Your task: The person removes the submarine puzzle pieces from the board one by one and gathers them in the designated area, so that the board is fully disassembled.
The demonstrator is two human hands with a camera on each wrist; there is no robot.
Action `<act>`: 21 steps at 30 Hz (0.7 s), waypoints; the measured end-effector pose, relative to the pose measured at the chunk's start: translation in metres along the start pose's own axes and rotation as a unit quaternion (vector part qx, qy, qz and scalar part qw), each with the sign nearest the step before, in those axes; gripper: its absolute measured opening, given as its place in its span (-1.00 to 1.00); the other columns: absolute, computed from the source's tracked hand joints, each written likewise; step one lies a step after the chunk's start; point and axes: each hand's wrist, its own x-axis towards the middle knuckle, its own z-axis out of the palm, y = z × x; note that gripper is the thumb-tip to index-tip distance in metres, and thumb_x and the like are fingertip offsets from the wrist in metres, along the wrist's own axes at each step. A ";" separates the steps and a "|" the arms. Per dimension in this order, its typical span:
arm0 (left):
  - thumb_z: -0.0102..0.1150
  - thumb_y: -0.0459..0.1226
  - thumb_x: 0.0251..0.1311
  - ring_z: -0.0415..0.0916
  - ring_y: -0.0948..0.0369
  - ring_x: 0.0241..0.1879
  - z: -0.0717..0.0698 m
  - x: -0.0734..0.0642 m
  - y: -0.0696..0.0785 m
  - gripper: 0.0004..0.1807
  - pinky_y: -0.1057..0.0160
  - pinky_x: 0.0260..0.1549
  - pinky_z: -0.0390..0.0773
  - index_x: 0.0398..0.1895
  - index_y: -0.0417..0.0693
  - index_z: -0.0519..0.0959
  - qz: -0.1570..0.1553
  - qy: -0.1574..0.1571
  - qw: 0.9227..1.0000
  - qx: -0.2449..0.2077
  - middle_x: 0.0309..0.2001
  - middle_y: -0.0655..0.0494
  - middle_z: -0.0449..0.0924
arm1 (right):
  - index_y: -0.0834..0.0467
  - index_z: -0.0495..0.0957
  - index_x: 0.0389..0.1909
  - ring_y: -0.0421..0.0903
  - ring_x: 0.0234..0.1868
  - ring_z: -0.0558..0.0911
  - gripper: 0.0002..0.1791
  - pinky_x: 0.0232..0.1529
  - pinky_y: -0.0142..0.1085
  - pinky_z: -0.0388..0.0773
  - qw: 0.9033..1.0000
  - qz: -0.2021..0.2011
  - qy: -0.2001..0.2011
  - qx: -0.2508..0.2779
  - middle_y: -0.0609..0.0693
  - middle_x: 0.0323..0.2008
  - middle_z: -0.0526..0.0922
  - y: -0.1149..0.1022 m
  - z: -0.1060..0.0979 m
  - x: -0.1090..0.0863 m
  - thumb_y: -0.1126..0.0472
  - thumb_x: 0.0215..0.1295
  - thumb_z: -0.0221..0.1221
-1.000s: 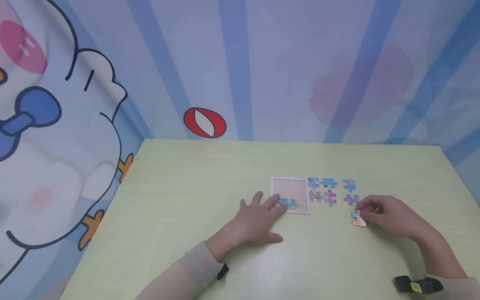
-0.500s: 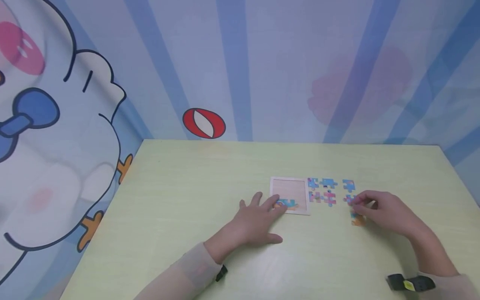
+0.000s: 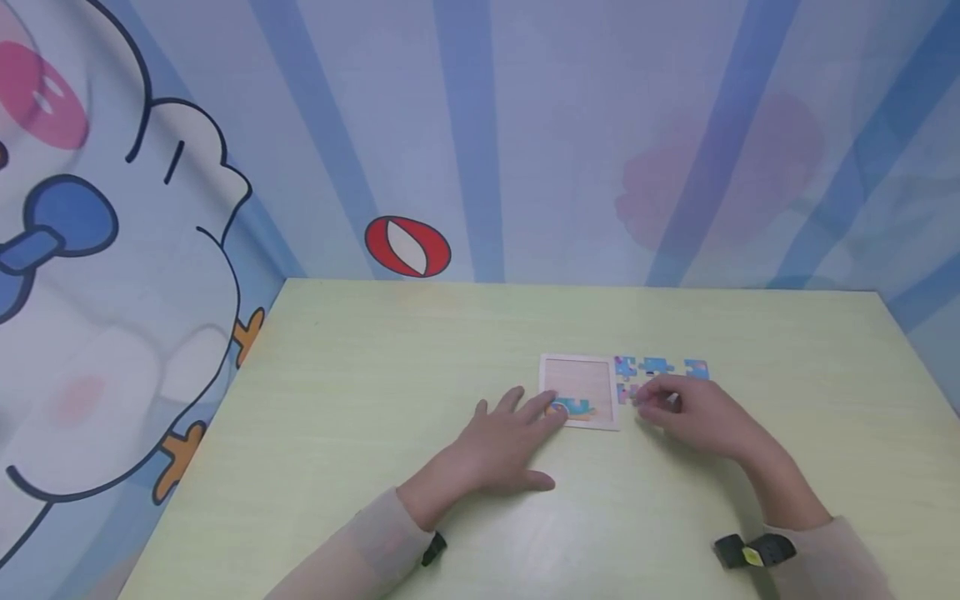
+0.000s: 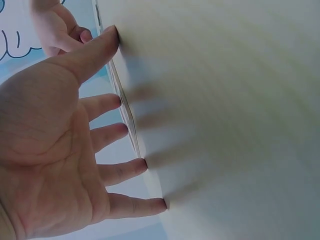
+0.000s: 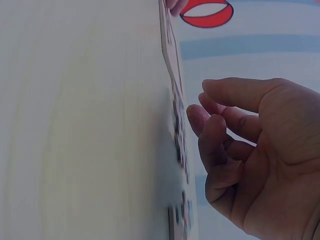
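In the head view, my left hand (image 3: pixel 498 442) lies spread, its fingertips on the lower left of a pale, square puzzle tray (image 3: pixel 617 408). A few joined blue and orange jigsaw pieces (image 3: pixel 576 407) sit along the tray's bottom, partly under those fingers. My right hand (image 3: pixel 693 417) hovers just right of the tray, over the loose pieces. Its fingertips are right by a pink jigsaw piece (image 3: pixel 624 393). In the right wrist view, the right hand (image 5: pixel 265 150) has loosely bent fingers, thumb apart, and nothing shows between them. Several pieces lie hidden beneath it.
Blue jigsaw pieces (image 3: pixel 657 366) lie in a row right of the tray, with another blue piece (image 3: pixel 697 368) farther right. All rest on a pale yellow-green table (image 3: pixel 420 350). A cartoon-printed wall (image 3: pixel 570 167) rises behind its far edge.
My right hand has moved left from the rightmost column of pieces to those beside the tray. The left hand stays on the tray, almost still.
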 end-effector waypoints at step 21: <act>0.26 0.28 0.28 -0.08 -0.19 0.59 0.001 -0.003 -0.003 -0.01 -0.48 0.28 0.21 0.68 0.26 0.08 0.015 0.002 1.000 0.001 0.69 0.20 -0.16 | 0.16 0.72 -0.08 -0.07 -0.23 0.56 -0.66 -0.10 -0.12 0.52 0.999 0.010 -0.031 -0.023 -0.06 -0.28 0.66 -0.034 0.038 0.038 0.09 0.19 0.47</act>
